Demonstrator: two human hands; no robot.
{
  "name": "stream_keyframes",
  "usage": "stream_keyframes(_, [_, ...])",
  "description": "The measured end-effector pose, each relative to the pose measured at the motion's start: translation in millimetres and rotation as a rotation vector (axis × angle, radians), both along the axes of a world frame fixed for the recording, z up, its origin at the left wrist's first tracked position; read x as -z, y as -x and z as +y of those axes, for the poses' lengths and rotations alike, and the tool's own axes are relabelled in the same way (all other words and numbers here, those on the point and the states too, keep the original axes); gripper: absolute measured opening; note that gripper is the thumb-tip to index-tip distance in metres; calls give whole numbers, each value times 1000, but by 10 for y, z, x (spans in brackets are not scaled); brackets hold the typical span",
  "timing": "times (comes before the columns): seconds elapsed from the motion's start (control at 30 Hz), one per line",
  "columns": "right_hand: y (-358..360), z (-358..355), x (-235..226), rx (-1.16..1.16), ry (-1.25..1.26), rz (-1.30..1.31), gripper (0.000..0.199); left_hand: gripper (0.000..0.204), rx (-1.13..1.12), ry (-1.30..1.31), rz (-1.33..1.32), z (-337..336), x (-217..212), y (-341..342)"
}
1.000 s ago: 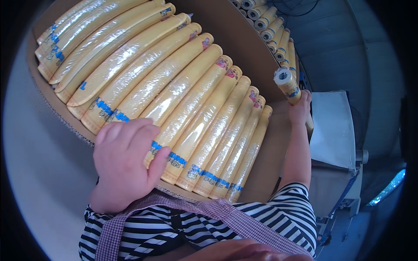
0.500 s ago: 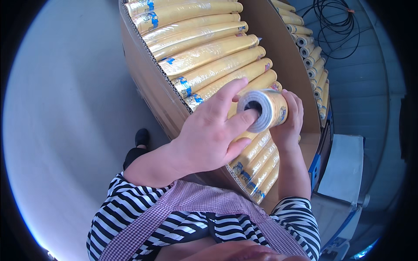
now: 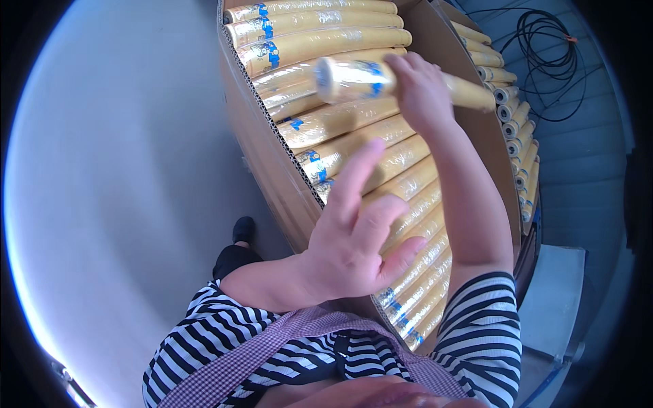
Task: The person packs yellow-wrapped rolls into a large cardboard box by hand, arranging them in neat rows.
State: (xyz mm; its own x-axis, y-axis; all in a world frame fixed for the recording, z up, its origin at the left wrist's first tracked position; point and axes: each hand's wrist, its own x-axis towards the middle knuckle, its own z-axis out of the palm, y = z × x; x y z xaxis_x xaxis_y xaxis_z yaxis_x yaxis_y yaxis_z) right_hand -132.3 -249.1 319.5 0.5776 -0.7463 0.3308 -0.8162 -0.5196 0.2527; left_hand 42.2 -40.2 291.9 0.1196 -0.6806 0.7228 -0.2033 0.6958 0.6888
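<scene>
My right hand [image 3: 423, 92] grips a rolled mat [image 3: 357, 80] in yellow, blue-printed wrap around its middle, holding it above the box. The roll's near end is blurred by motion and points left. My left hand [image 3: 357, 238] hangs over the box's near edge with its fingers apart and nothing in them. Below both hands, a large cardboard box [image 3: 262, 173] holds a row of similar yellow rolls [image 3: 360, 139] in shiny clear film, lying side by side.
A second stack of yellow rolls [image 3: 507, 112], ends facing out, stands beyond the box on the right. Coiled black cable [image 3: 544, 41] lies against the blue-grey surface behind it. A white panel [image 3: 554, 292] is at the lower right; grey floor [image 3: 136, 170] spreads on the left.
My right hand has carried the roll away from me and turned it from end-on to nearly sideways. My left hand's fingers have come out of the roll's end. The view has shifted slightly.
</scene>
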Motion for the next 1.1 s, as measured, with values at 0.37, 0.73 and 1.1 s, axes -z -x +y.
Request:
stream_keyframes(0.37, [-1213, -225, 910, -107, -142, -233, 41, 43, 128, -90, -66, -9, 19, -3])
stream_keyframes(0.73, [-934, -130, 813, -221, -279, -447, 77, 40, 47, -99, -295, -9, -55, -4])
stream_keyframes(1.1, [2048, 2257, -60, 578, -448, -507, 65, 27, 155, -180, -442, 12, -173, 78])
